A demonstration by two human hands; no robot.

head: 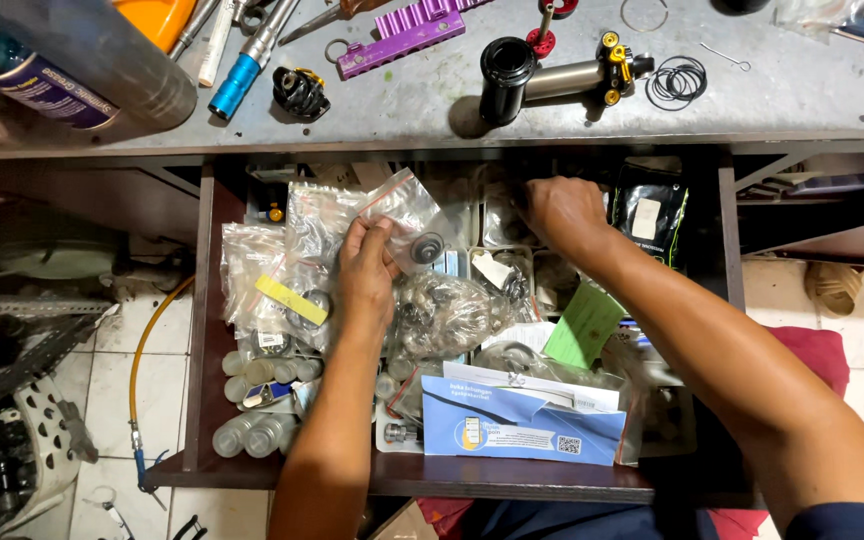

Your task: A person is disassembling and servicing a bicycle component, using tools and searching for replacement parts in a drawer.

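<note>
Rummaging through an open drawer (207, 330) under a metal bench (782, 95), the person appears to be at the sorting stage: picking out small parts bags. The left hand (367, 270) pinches a clear zip bag (407, 215) with a dark ring inside, fingers closed on its lower edge, and holds it up over the drawer's middle, near the back. The right hand (562, 212) reaches to the back edge of the drawer, fingers curled down among the packets; whether it grips anything I cannot tell.

As a judgement, the next move calls for a careful lift, since loose bags overlap and one may drag another.

More clear bags (252, 260) crowd the left back corner, small bottles (252, 435) lie along the left front corner, a blue envelope (512, 425) rests at the front edge and a green card (584, 325) stands right of centre. On the bench near its front edge sit a shock (552, 78), a purple block (402, 35) and black O-rings (677, 82). Below left, a tiled floor (102, 390) carries a yellow hose (147, 345).
</note>
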